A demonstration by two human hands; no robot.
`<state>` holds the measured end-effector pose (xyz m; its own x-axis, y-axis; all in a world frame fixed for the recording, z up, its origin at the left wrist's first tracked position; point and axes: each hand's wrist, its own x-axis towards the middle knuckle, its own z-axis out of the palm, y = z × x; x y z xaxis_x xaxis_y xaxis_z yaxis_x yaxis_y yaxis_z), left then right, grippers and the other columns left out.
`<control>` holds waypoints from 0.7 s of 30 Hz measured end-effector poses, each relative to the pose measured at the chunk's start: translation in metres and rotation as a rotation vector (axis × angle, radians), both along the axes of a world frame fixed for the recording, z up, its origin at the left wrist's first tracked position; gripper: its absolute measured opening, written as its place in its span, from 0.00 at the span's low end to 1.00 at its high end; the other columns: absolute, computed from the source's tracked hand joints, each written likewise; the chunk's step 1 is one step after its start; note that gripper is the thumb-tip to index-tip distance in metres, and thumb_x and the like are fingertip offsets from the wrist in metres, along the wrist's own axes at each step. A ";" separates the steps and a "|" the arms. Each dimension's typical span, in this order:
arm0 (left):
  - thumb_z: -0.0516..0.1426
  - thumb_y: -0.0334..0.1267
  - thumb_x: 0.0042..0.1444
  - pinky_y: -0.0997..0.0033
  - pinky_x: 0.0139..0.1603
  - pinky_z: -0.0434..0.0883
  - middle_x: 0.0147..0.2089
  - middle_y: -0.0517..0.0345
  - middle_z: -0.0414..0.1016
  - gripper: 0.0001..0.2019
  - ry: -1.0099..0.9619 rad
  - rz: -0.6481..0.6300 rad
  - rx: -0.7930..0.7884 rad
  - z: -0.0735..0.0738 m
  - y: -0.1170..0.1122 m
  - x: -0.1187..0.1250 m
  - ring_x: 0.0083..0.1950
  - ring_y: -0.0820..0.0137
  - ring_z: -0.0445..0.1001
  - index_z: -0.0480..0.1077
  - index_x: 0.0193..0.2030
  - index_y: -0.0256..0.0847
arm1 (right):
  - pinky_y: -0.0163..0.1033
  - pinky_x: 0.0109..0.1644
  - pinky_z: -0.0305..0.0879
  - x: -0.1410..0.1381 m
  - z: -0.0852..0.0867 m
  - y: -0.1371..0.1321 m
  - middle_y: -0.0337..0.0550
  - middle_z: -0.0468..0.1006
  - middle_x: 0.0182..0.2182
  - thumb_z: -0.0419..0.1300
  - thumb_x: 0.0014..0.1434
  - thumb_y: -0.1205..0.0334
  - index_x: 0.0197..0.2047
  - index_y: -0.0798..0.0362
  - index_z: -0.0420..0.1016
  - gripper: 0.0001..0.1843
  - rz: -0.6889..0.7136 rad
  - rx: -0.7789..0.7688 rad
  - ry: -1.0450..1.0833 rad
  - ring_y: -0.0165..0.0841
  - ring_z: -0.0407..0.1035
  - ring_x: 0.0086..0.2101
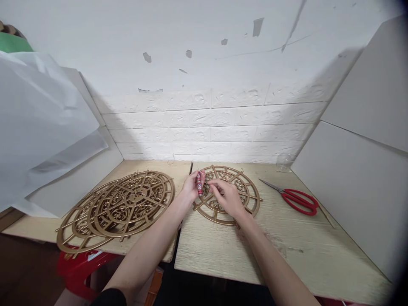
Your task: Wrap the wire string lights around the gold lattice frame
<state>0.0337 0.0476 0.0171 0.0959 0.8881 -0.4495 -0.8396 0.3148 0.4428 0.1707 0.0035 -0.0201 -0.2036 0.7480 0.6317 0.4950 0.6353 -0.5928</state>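
Observation:
My left hand is closed around a slim red patterned tube, about the size of a lighter, held upright over the left edge of a round gold openwork ornament. Close beside it, my right hand reaches over the same ornament with thumb and forefinger pinched together. What lies between those fingertips is too small to make out. A thin gold thread hangs at the ornament's near side. The ornament lies flat on the table, with its middle partly covered by my right hand.
Several similar gold ornaments lie in an overlapping pile at left. Red-handled scissors rest at right, blades toward the ornament. A clear container stands by the back wall. A dark gap separates two tabletops; a red stool is below.

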 end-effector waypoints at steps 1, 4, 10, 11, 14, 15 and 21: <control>0.52 0.25 0.61 0.82 0.23 0.72 0.28 0.52 0.76 0.06 0.004 -0.003 0.004 0.000 0.000 0.000 0.20 0.77 0.72 0.71 0.37 0.30 | 0.38 0.36 0.71 0.000 0.000 0.000 0.42 0.81 0.34 0.52 0.65 0.64 0.44 0.50 0.75 0.11 0.005 -0.001 -0.005 0.35 0.76 0.32; 0.52 0.25 0.61 0.82 0.22 0.72 0.28 0.52 0.76 0.06 -0.003 -0.001 0.006 0.000 0.000 0.000 0.21 0.77 0.72 0.70 0.37 0.30 | 0.38 0.36 0.70 0.000 0.002 -0.002 0.42 0.81 0.33 0.52 0.65 0.64 0.44 0.50 0.75 0.11 0.007 0.002 -0.018 0.35 0.76 0.32; 0.51 0.24 0.61 0.82 0.23 0.72 0.28 0.52 0.75 0.07 -0.023 0.003 -0.005 0.001 0.000 0.000 0.21 0.76 0.73 0.70 0.38 0.31 | 0.38 0.36 0.69 0.000 0.005 -0.001 0.41 0.80 0.30 0.52 0.65 0.65 0.42 0.50 0.75 0.10 -0.012 0.010 -0.054 0.35 0.75 0.30; 0.51 0.24 0.62 0.82 0.23 0.72 0.28 0.52 0.75 0.07 -0.021 -0.002 0.002 0.001 0.001 0.000 0.21 0.76 0.72 0.70 0.38 0.31 | 0.39 0.36 0.69 -0.001 0.006 0.000 0.41 0.80 0.30 0.52 0.64 0.65 0.42 0.50 0.75 0.10 -0.014 0.015 -0.062 0.35 0.75 0.30; 0.51 0.24 0.62 0.82 0.23 0.72 0.28 0.53 0.75 0.07 -0.026 -0.012 0.008 -0.002 0.002 -0.001 0.21 0.76 0.72 0.70 0.40 0.30 | 0.40 0.38 0.70 -0.002 0.013 -0.008 0.41 0.81 0.30 0.53 0.64 0.65 0.42 0.50 0.76 0.10 -0.015 0.032 -0.005 0.36 0.76 0.31; 0.51 0.24 0.62 0.83 0.23 0.71 0.28 0.52 0.75 0.07 -0.032 -0.015 0.006 -0.003 0.003 -0.002 0.21 0.76 0.72 0.71 0.40 0.30 | 0.40 0.38 0.70 0.000 0.017 -0.016 0.41 0.81 0.31 0.53 0.65 0.65 0.42 0.50 0.76 0.10 -0.020 0.037 0.044 0.36 0.76 0.31; 0.51 0.25 0.63 0.82 0.24 0.72 0.28 0.53 0.75 0.08 -0.067 -0.019 -0.007 -0.005 0.007 -0.005 0.22 0.76 0.73 0.70 0.43 0.29 | 0.40 0.36 0.73 0.056 0.027 -0.137 0.41 0.81 0.30 0.57 0.63 0.64 0.43 0.44 0.76 0.08 -0.055 -0.001 0.113 0.36 0.76 0.31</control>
<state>0.0291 0.0542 0.0117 0.1427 0.8827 -0.4478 -0.8613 0.3336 0.3831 0.2271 -0.1330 0.0073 -0.0899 0.7564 0.6479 0.4589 0.6088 -0.6471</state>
